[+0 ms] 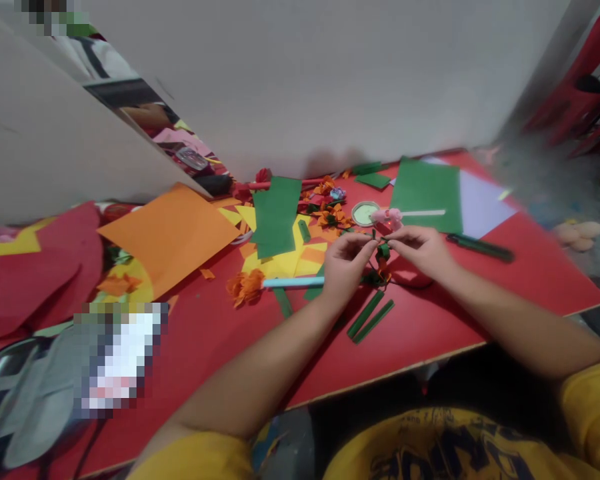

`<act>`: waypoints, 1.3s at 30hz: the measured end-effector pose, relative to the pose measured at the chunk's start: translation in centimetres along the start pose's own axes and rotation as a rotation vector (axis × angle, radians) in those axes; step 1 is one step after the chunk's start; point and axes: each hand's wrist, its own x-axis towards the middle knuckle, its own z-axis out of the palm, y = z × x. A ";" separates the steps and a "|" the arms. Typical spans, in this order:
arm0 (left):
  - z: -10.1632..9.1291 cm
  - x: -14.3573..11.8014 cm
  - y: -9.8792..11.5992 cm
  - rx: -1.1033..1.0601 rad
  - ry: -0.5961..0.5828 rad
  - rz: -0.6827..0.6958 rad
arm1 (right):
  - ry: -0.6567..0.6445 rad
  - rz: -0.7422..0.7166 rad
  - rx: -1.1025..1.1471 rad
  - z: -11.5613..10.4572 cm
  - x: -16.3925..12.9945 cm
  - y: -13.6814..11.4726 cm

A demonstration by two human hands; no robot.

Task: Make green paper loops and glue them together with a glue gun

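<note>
Over the red table [205, 353], my left hand [347, 260] and my right hand [423, 250] face each other with fingertips pinched. A small curled strip of green paper [383, 251] is held between them; its exact shape is blurred. Just below it is a bit of orange and dark green, too small to make out. Two folded green paper strips [373, 319] lie on the table beneath my hands. By my left wrist rests an orange paper flower [246, 288] on a light blue stem [293, 283], whose right end is hidden behind the wrist.
Orange [175, 233] and green sheets [277, 217] lie to the left, another green sheet [427, 193] to the right. Behind my hands are paper flowers [333, 217], a round lid [366, 213] and a pink flower [387, 217]. A dark cutter-like tool [483, 247] lies right.
</note>
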 end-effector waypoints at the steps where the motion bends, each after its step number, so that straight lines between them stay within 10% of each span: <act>1: 0.0 0.0 0.0 0.037 0.004 0.012 | 0.005 -0.003 0.002 0.0 0.0 0.0; 16: -1.3 0.5 1.0 0.500 -0.181 0.329 | -0.064 0.088 -0.026 -0.7 0.4 0.2; 39: -1.3 0.4 1.4 0.488 -0.231 0.177 | -0.150 -0.114 -0.221 -1.6 0.6 -1.3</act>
